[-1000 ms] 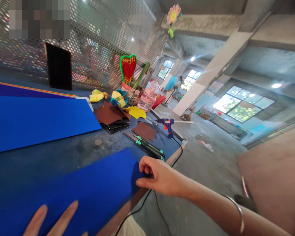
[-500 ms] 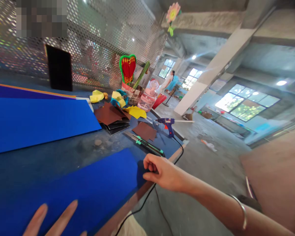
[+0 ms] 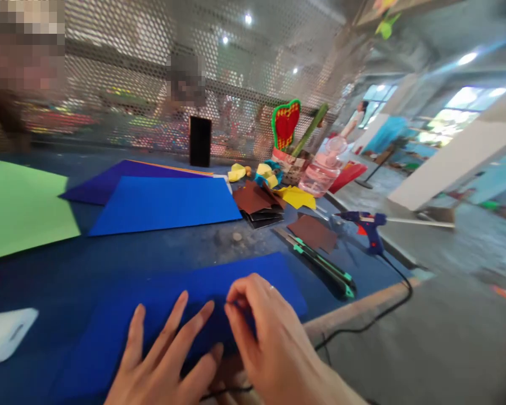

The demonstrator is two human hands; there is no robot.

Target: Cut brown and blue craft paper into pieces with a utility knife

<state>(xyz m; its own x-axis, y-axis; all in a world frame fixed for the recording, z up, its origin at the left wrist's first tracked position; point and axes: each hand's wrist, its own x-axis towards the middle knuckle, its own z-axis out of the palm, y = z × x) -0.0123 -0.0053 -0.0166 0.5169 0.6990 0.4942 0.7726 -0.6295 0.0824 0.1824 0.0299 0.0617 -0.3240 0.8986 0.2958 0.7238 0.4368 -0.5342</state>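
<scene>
A dark blue sheet (image 3: 261, 269) lies along the near edge of the table. My left hand (image 3: 164, 360) rests on it with its fingers spread. Just to its right, over the same sheet, my right hand (image 3: 272, 334) has thumb and forefinger pinched together; whatever may be between the tips is too small or hidden to name. Beyond my right hand lies a black and green utility knife (image 3: 320, 265), with a brown square piece (image 3: 312, 232) behind it.
A glue gun (image 3: 369, 225) with a trailing black cord lies at the right. Farther back are a bright blue sheet (image 3: 168, 203), brown pieces (image 3: 257, 198), a pink bottle (image 3: 322, 169) and an upright black phone (image 3: 200, 142). A light green sheet (image 3: 21, 208) and a white object (image 3: 8, 334) sit left.
My right hand has moved left from the sheet's right end to beside my left hand, still pinched. My view has swung left, bringing the green sheet and white object into sight.
</scene>
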